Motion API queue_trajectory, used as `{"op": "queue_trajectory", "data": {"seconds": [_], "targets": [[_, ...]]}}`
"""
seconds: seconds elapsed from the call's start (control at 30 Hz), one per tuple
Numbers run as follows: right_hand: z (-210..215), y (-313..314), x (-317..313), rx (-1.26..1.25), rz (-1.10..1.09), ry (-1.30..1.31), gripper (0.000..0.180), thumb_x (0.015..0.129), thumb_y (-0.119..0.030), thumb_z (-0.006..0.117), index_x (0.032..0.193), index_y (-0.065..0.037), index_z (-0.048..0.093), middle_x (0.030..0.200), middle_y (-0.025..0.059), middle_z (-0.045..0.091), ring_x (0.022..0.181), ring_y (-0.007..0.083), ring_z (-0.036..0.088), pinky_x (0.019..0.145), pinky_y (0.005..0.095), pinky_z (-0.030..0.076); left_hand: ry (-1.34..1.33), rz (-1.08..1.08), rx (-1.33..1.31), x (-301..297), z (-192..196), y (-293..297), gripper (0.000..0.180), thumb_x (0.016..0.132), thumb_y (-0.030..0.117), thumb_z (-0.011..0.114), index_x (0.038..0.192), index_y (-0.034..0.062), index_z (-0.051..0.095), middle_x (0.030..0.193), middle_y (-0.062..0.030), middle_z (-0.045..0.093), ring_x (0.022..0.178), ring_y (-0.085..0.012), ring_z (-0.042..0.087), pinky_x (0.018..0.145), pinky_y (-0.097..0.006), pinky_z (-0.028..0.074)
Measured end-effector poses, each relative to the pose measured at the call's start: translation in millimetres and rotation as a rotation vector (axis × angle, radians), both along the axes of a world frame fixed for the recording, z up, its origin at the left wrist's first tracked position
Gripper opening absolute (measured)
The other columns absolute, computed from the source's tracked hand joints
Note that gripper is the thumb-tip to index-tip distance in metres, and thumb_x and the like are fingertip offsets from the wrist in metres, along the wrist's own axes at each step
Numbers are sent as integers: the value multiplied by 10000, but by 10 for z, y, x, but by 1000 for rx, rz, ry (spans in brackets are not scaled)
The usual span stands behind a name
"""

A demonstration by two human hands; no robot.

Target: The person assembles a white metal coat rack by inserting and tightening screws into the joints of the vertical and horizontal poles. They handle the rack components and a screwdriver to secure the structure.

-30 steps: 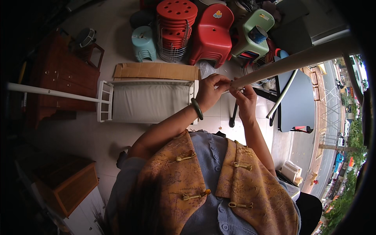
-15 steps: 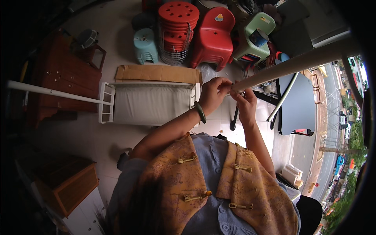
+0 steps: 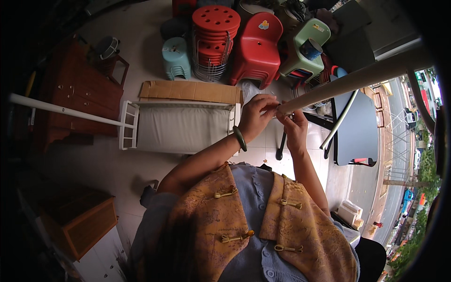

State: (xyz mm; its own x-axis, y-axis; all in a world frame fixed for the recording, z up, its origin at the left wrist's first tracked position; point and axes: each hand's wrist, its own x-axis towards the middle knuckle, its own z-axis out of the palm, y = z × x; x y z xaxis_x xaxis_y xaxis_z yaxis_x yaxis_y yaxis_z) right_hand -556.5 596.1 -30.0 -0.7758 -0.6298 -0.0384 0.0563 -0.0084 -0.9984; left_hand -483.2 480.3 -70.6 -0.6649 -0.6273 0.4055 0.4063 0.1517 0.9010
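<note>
A thick white metal tube comes in from the right and ends in front of me. Both my hands are at that end. My left hand, with a dark green bangle on the wrist, has its thumb and fingers pinched together just left of the tube's tip. Whatever is between them is too small or hidden to name. My right hand is closed at the underside of the tip, its bent fingers against the tube. Small dark gaps show between the fingertips, without clear detail.
Below lies a white metal-framed bed beside a cardboard strip. Red stools, a red chair and a green chair stand beyond. A grey folding table is at right, a wooden cabinet at left.
The whole view has shifted slightly, so the room sits a little lower. My hands stay together at the tube's end, with only small finger movement.
</note>
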Motion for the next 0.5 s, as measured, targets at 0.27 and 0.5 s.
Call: {"op": "queue_trajectory", "data": {"seconds": [0.27, 0.5], "targets": [[-4, 21, -6, 30, -9, 16, 234, 801, -21, 636, 1031, -11, 599, 925, 21, 613, 856, 90, 561, 786, 231, 450, -136, -11, -17, 39, 46, -46, 120, 798, 6, 643, 918, 12, 638, 785, -63, 645, 744, -131, 629, 658, -242, 502], [30, 15, 6, 44, -3, 25, 259, 808, -36, 637, 1061, -3, 588, 932, 22, 609, 870, 93, 558, 798, 235, 445, -117, -30, 16, 44, 29, -34, 109, 794, 10, 655, 901, 19, 635, 750, -60, 652, 698, -119, 624, 644, -243, 500]]}}
